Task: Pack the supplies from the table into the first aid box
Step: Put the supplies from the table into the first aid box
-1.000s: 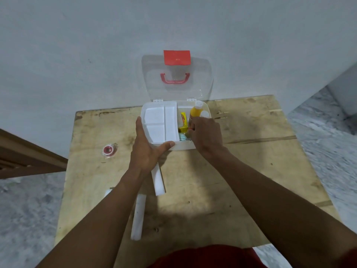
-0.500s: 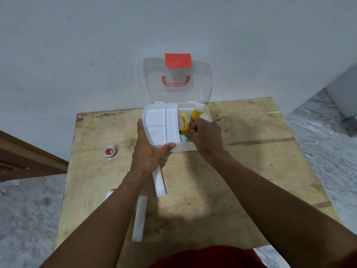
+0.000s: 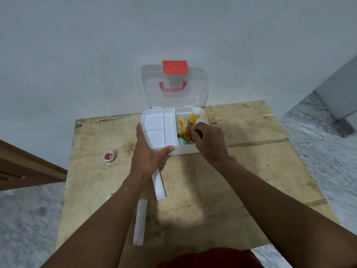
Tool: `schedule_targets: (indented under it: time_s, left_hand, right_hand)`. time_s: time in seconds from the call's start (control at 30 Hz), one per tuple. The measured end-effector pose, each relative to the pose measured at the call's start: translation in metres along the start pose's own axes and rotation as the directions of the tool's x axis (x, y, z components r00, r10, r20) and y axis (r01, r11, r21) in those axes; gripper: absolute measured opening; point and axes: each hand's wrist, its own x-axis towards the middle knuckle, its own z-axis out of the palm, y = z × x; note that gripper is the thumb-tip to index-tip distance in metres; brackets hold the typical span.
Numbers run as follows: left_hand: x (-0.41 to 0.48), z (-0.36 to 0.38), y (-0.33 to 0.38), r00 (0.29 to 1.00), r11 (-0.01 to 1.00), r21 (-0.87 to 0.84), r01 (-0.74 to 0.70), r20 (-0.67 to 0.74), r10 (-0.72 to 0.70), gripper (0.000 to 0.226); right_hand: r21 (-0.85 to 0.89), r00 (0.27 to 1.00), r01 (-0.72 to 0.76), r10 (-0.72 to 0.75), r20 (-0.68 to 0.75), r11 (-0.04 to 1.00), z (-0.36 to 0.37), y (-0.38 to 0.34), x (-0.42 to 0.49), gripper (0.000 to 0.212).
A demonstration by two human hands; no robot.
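Packing half done, three supplies left out

Your left hand braces the first aid box at its near left corner, fingers straight and together along the side, thumb along the front; your right hand curls over the right compartment, fingertips pinching a small red-topped item; an orange bottle and yellow packet sit inside; a tape roll and two white strips wait on the table; the lid stands open, so closing comes last.

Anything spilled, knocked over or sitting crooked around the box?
Nothing looks spilled or damaged. The white tray sits shifted over the first aid box's left half, steadied by the left hand; the right hand pinches a red item inside.
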Motion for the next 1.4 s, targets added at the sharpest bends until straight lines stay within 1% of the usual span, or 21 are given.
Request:
schedule_targets:
  time_s: [0.1,0.17,0.23,0.27,0.33,0.43,0.5,0.57,0.63,0.73,0.83,0.9,0.97,1.07,1.17,1.23,1.3,1.4]
  left_hand:
    - [0.001,-0.001,0.000,1.000,1.000,-0.003,-0.022,0.014,0.022,0.106]
    - [0.002,-0.002,0.001,0.999,1.000,-0.001,-0.030,0.016,0.030,0.105]
    - [0.001,-0.003,0.000,0.999,0.999,-0.001,-0.043,0.014,0.043,0.103]
    - [0.001,-0.003,0.000,0.999,0.999,-0.004,-0.043,0.015,0.043,0.103]
    - [0.001,-0.003,0.000,0.999,0.999,-0.009,-0.039,0.018,0.039,0.103]
    - [0.001,-0.001,0.002,0.999,0.999,-0.006,-0.034,0.008,0.034,0.105]
    - [0.000,0.002,0.004,1.000,1.000,-0.010,-0.026,-0.005,0.026,0.105]
    - [-0.003,0.005,0.006,0.999,0.999,-0.005,-0.032,-0.020,0.032,0.102]
    - [-0.007,0.010,0.009,0.999,0.999,-0.005,-0.032,-0.037,0.031,0.099]
    - [-0.013,0.014,0.014,0.999,1.000,-0.024,-0.010,-0.044,0.009,0.097]
    - [-0.015,0.017,0.016,0.998,0.999,-0.001,0.033,-0.053,-0.033,0.101]
    - [-0.015,0.016,0.017,0.998,0.999,0.028,0.044,-0.036,-0.043,0.101]
    - [-0.014,0.015,0.019,0.999,0.998,0.053,0.046,-0.019,-0.045,0.098]
    - [-0.014,0.016,0.024,0.998,0.996,0.073,0.054,-0.011,-0.054,0.096]
    - [-0.015,0.018,0.027,0.998,0.994,0.087,0.069,-0.016,-0.068,0.097]
    - [-0.015,0.020,0.027,0.996,0.993,0.089,0.083,-0.021,-0.081,0.097]
    - [-0.015,0.021,0.027,0.994,0.988,0.107,0.110,-0.023,-0.108,0.099]
    - [-0.015,0.019,0.027,0.986,0.976,0.144,0.165,-0.034,-0.162,0.113]
  right_hand:
    - [-0.009,0.998,0.043,-0.043,-0.047,0.999,-0.005,0.002,-0.005,0.003]
    - [-0.031,0.996,0.056,-0.058,-0.068,0.998,-0.011,0.008,-0.008,0.007]
    - [-0.030,0.998,0.034,-0.036,-0.052,0.999,-0.018,0.016,-0.011,0.015]
    - [-0.021,1.000,0.000,0.000,-0.028,1.000,-0.023,0.018,-0.013,0.022]
    - [-0.022,0.993,-0.092,0.093,0.079,0.996,-0.034,0.023,-0.015,0.045]
    - [-0.060,0.938,-0.183,0.192,0.287,0.981,-0.049,0.032,-0.009,0.088]
    - [-0.062,0.903,-0.187,0.196,0.383,0.980,-0.054,0.040,-0.002,0.109]
    - [-0.035,0.873,-0.160,0.157,0.461,0.987,-0.054,0.047,0.008,0.120]
    - [0.019,0.846,-0.102,0.076,0.528,0.995,-0.050,0.052,0.024,0.121]
    - [0.162,0.803,-0.002,-0.095,0.589,0.987,-0.042,0.064,0.048,0.121]
    - [0.270,0.767,0.042,-0.205,0.609,0.962,-0.040,0.075,0.061,0.120]
    - [0.327,0.746,0.042,-0.247,0.619,0.944,-0.037,0.082,0.065,0.122]
    - [0.340,0.725,0.005,-0.238,0.647,0.940,-0.030,0.086,0.068,0.132]
    - [0.320,0.716,-0.048,-0.191,0.671,0.946,-0.012,0.101,0.068,0.148]
    - [0.311,0.726,-0.081,-0.157,0.669,0.947,-0.003,0.108,0.066,0.153]
    - [0.334,0.736,-0.085,-0.166,0.656,0.939,-0.003,0.108,0.064,0.150]
    - [0.366,0.756,-0.069,-0.190,0.626,0.928,-0.002,0.108,0.061,0.143]
    - [0.407,0.774,-0.053,-0.220,0.594,0.912,-0.003,0.106,0.061,0.129]
